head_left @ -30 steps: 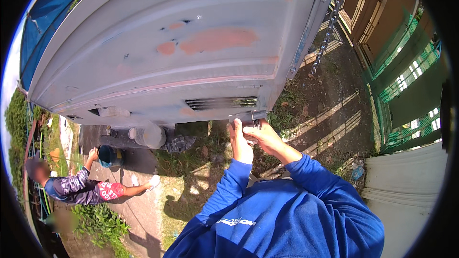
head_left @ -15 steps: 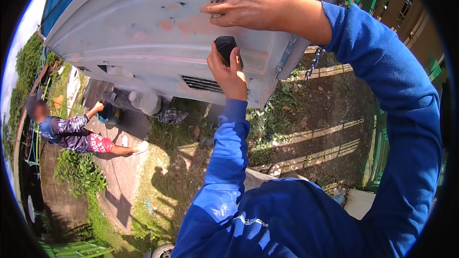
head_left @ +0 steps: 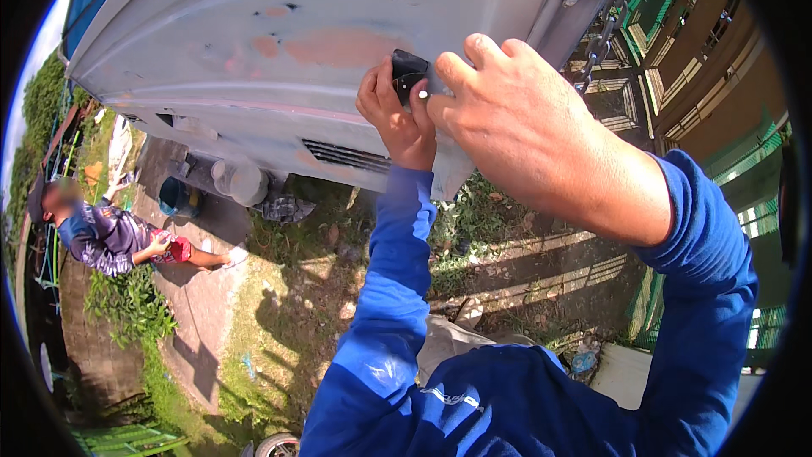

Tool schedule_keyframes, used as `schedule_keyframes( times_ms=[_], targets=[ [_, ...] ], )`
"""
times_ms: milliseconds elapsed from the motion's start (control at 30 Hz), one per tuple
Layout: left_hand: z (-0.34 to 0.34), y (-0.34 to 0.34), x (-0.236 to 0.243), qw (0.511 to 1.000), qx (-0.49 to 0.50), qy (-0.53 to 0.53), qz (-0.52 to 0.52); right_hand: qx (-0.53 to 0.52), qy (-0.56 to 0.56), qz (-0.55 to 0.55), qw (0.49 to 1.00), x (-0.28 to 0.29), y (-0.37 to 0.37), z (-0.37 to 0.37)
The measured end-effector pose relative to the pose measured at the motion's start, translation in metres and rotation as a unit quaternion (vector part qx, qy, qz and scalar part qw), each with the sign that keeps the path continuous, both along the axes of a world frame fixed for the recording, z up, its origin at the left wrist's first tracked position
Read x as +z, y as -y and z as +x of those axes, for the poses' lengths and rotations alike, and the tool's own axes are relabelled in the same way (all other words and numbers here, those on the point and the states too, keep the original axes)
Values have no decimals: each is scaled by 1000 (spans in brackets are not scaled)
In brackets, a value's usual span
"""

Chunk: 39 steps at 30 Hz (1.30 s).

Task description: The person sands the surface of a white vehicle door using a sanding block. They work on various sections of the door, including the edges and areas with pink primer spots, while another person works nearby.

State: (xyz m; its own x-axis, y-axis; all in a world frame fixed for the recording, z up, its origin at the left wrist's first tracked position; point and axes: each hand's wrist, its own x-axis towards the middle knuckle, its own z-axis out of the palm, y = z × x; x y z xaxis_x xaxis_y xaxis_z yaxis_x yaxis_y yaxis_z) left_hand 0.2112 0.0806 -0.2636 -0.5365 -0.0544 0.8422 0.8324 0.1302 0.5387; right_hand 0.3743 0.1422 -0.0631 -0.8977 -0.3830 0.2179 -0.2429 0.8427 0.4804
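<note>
My left hand (head_left: pixel 396 118), in a blue sleeve, has its fingers wrapped round a small black angular piece (head_left: pixel 409 62) at the grey metal panel (head_left: pixel 194 42) with pinkish patches. My right hand (head_left: pixel 541 144) is just right of that piece, fingers curled; what they grip is hidden. A small white spot shows between the two hands. Below them, the panel has a slotted vent (head_left: pixel 342 155).
At left, a person in a cap and red shorts (head_left: pixel 114 237) stands by a blue bucket (head_left: pixel 178 197), near pale containers (head_left: pixel 247 182). A chain (head_left: pixel 605 42) hangs at the panel's right side. Green mesh (head_left: pixel 757 220) and wooden framing line the right.
From both hands low at the panel's edge, my left hand rose with the black piece; my right hand went higher, then came down beside it. The other person's arm left the bucket.
</note>
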Motion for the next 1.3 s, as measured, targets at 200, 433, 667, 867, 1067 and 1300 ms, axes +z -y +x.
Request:
schedule_keyframes(
  times_ms=[200,433,667,867,1067,1300],
  targets=[
    [-10,-7,83,998,40,-21,40,-203,291,-286,890,-230,-73,166],
    [13,-13,-25,994,91,-17,-57,-384,458,-272,754,-556,-124,486],
    [9,-7,-20,1000,-6,27,10,-225,541,-194,787,-644,-108,552],
    [0,-20,92,997,-58,8,45,-337,527,-293,723,-649,-109,513],
    [32,-5,-31,999,-6,41,-14,-285,388,-271,833,-599,-126,440],
    [29,-28,22,1000,-22,-3,9,-392,394,-317,769,-583,-125,402]
  ],
)
